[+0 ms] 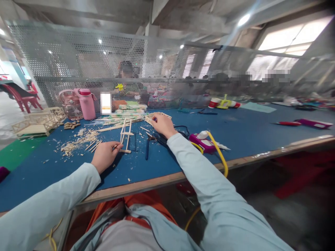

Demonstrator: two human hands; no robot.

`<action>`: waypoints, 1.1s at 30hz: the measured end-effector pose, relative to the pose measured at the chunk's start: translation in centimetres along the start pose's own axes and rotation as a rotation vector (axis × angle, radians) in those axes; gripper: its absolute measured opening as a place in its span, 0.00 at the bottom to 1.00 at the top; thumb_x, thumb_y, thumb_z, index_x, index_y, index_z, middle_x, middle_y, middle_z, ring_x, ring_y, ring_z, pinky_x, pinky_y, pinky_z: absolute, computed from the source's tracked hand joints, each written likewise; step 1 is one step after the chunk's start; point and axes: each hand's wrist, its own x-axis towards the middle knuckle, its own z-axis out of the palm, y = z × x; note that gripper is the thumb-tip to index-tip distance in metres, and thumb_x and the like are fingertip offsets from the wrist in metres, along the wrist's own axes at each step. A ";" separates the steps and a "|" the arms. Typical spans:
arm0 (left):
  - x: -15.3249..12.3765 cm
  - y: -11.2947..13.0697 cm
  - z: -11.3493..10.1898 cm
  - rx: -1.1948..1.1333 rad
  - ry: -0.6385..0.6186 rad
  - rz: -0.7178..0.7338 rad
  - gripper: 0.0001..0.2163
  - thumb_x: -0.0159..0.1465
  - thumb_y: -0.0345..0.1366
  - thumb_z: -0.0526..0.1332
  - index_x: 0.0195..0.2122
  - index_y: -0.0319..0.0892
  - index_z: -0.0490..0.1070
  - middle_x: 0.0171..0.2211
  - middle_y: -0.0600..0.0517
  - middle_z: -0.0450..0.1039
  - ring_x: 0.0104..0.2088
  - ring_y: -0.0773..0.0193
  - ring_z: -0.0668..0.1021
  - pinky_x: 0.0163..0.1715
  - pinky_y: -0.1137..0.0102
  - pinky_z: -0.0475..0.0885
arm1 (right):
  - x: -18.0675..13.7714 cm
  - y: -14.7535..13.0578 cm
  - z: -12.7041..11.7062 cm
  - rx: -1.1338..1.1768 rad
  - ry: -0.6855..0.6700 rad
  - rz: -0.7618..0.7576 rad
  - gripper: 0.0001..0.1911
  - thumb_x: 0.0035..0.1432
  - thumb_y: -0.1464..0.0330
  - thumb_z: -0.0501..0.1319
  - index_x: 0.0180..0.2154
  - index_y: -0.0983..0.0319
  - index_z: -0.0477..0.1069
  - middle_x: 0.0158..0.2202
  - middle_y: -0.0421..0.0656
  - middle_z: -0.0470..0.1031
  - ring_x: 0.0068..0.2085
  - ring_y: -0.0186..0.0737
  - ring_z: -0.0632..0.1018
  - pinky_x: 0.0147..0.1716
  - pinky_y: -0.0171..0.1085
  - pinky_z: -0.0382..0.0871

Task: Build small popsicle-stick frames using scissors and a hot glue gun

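My left hand rests on the blue table, fingers pinched on a small stick piece at the near end of a ladder-like frame of wooden sticks. My right hand reaches farther back, its fingers curled onto a flat piece of glued sticks beside a pile of loose wooden sticks. Blue-handled pliers lie between my hands. A pink glue gun with a yellow cord lies to the right of my right forearm.
Wood chips and cut stick bits litter the left of the table. A pink bottle and a clear jug stand at the back left beside a finished stick model. Behind a perforated metal screen sits another person.
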 end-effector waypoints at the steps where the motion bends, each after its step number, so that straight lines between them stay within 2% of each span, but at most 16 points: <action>1: -0.1 0.2 0.1 0.031 0.006 -0.018 0.17 0.61 0.44 0.50 0.36 0.43 0.77 0.33 0.48 0.79 0.33 0.59 0.77 0.31 0.71 0.65 | -0.2 -0.3 -0.1 0.037 0.019 0.006 0.12 0.56 0.67 0.52 0.37 0.63 0.72 0.36 0.47 0.76 0.38 0.41 0.73 0.37 0.35 0.61; 5: -0.4 0.5 0.3 0.154 0.047 -0.092 0.16 0.61 0.44 0.51 0.37 0.46 0.77 0.34 0.48 0.79 0.36 0.58 0.78 0.32 0.71 0.66 | -1.0 -1.6 0.2 0.218 0.090 0.001 0.11 0.55 0.68 0.53 0.33 0.63 0.73 0.29 0.44 0.75 0.30 0.36 0.72 0.31 0.32 0.59; 10: -1.1 0.5 0.0 0.192 0.030 -0.102 0.16 0.61 0.44 0.51 0.36 0.47 0.77 0.35 0.49 0.79 0.36 0.57 0.78 0.33 0.70 0.66 | -1.9 -3.7 1.2 0.429 0.000 -0.147 0.13 0.57 0.69 0.51 0.26 0.64 0.71 0.22 0.40 0.72 0.26 0.32 0.69 0.28 0.30 0.57; 16: -0.8 0.0 -0.1 0.177 0.021 -0.113 0.16 0.61 0.45 0.50 0.36 0.46 0.76 0.34 0.48 0.78 0.36 0.55 0.78 0.31 0.68 0.66 | -2.3 -4.2 2.0 0.445 -0.043 -0.173 0.12 0.56 0.69 0.52 0.28 0.65 0.73 0.26 0.42 0.74 0.28 0.32 0.70 0.29 0.30 0.58; 21: -0.5 -0.8 -0.2 0.143 0.035 -0.067 0.16 0.60 0.46 0.51 0.37 0.44 0.75 0.37 0.48 0.77 0.37 0.56 0.77 0.35 0.67 0.67 | -2.6 -4.2 2.4 0.431 -0.113 -0.178 0.13 0.56 0.69 0.52 0.29 0.65 0.74 0.27 0.43 0.75 0.28 0.33 0.71 0.30 0.31 0.59; 25: -1.3 -1.1 -0.9 0.058 0.182 -0.042 0.18 0.60 0.47 0.52 0.42 0.39 0.70 0.34 0.48 0.74 0.34 0.58 0.75 0.35 0.67 0.68 | -2.5 -4.0 2.7 0.435 -0.127 -0.182 0.12 0.55 0.70 0.53 0.28 0.65 0.74 0.25 0.42 0.74 0.27 0.33 0.71 0.29 0.31 0.59; 27: -1.8 -0.9 -1.6 -0.047 0.298 -0.001 0.17 0.63 0.43 0.47 0.38 0.39 0.71 0.31 0.48 0.73 0.33 0.61 0.74 0.34 0.67 0.68 | -2.4 -3.9 2.5 0.473 -0.087 -0.183 0.11 0.54 0.72 0.53 0.27 0.65 0.73 0.24 0.42 0.73 0.26 0.32 0.70 0.28 0.31 0.59; 29: -2.2 -0.2 -2.4 -0.175 0.405 0.086 0.18 0.65 0.40 0.43 0.34 0.40 0.71 0.30 0.49 0.72 0.33 0.63 0.74 0.35 0.68 0.68 | -2.6 -4.2 1.6 0.556 0.026 -0.166 0.09 0.52 0.72 0.54 0.27 0.66 0.72 0.23 0.40 0.72 0.25 0.31 0.69 0.28 0.31 0.60; 31: -2.1 0.9 -3.3 -0.280 0.486 0.210 0.18 0.66 0.39 0.43 0.37 0.41 0.71 0.35 0.48 0.73 0.37 0.63 0.74 0.38 0.68 0.69 | -3.2 -5.1 0.1 0.677 0.174 -0.179 0.08 0.52 0.71 0.54 0.28 0.66 0.72 0.23 0.40 0.72 0.25 0.31 0.68 0.27 0.30 0.61; 32: -1.9 1.6 -3.7 -0.305 0.516 0.280 0.18 0.66 0.39 0.43 0.40 0.42 0.71 0.41 0.48 0.72 0.43 0.62 0.73 0.43 0.67 0.68 | -3.6 -5.9 -1.0 0.751 0.233 -0.218 0.09 0.53 0.70 0.54 0.28 0.66 0.72 0.25 0.41 0.73 0.26 0.31 0.69 0.29 0.31 0.62; 33: -1.7 2.4 -4.1 -0.308 0.534 0.347 0.17 0.66 0.39 0.43 0.45 0.43 0.70 0.47 0.47 0.69 0.49 0.61 0.70 0.49 0.64 0.64 | -4.2 -6.8 -2.0 0.822 0.218 -0.316 0.10 0.54 0.68 0.54 0.30 0.65 0.72 0.28 0.42 0.74 0.29 0.31 0.71 0.30 0.31 0.63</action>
